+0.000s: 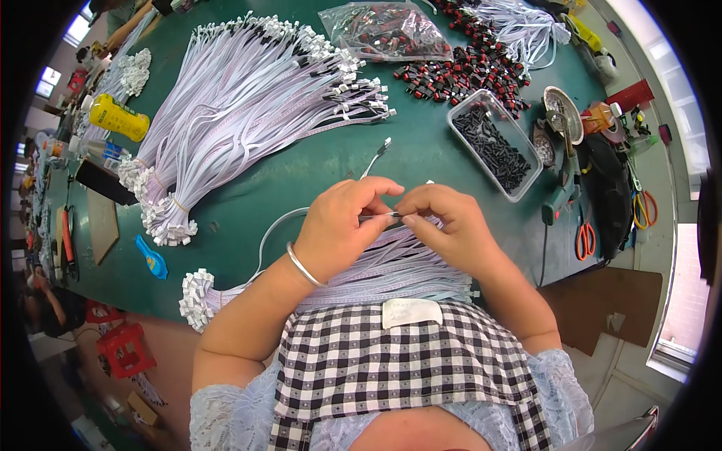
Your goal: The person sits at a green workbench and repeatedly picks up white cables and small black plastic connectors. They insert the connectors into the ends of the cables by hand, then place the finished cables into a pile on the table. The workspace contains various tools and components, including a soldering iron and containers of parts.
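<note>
My left hand (338,218), with a bracelet at its wrist, pinches a thin cable close to its end. My right hand (444,225) meets it fingertip to fingertip, pinched on the same cable end. Something small and dark shows at the fingertips, mostly hidden by them. From my left hand a pale cable (277,228) curves down to the left. A short cable end with a white tip (386,143) sticks up beyond my left hand. Beneath both hands lies a bundle of pale flat cables (368,274), its white connectors (198,297) gathered at the left.
Large tied cable bundles (241,98) cover the table's far left. Beyond my right hand stands a clear tub (515,197) of small black tubes. Red and black parts (470,75) lie heaped behind it, beside a plastic bag (387,30). Scissors (585,242) rest at right.
</note>
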`<state>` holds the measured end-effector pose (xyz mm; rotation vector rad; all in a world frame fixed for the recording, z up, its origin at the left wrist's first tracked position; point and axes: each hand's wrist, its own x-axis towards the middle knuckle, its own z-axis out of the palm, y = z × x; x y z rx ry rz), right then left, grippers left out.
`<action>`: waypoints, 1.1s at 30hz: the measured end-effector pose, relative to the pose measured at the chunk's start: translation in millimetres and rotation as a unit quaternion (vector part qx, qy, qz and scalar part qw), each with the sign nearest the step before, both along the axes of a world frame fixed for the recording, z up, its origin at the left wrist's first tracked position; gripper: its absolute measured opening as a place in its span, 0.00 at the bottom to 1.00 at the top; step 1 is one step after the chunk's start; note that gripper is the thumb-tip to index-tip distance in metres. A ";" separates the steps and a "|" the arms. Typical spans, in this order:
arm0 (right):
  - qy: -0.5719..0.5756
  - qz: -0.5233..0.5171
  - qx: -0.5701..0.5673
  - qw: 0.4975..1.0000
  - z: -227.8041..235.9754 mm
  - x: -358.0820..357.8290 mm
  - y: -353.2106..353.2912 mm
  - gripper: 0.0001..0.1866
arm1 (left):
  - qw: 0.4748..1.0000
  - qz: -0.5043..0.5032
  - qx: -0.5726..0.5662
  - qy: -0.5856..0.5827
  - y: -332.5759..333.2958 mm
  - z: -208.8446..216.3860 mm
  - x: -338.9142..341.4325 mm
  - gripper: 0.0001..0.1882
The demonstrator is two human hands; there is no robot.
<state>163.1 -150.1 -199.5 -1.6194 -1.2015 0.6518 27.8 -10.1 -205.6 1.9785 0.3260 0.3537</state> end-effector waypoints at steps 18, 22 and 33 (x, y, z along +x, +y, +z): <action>-0.229 0.099 0.019 0.968 2.3 3.6 0.5 0.14 | 0.999 -0.049 -0.014 0.011 3.3 3.6 2.1 0.26; -0.274 0.125 0.010 0.953 5.1 5.7 7.7 0.18 | 0.999 -0.041 0.023 0.010 2.3 10.9 7.6 0.28; -0.209 0.079 -0.015 0.975 8.6 21.6 16.4 0.07 | 0.996 0.005 0.085 -0.003 6.0 18.1 14.6 0.26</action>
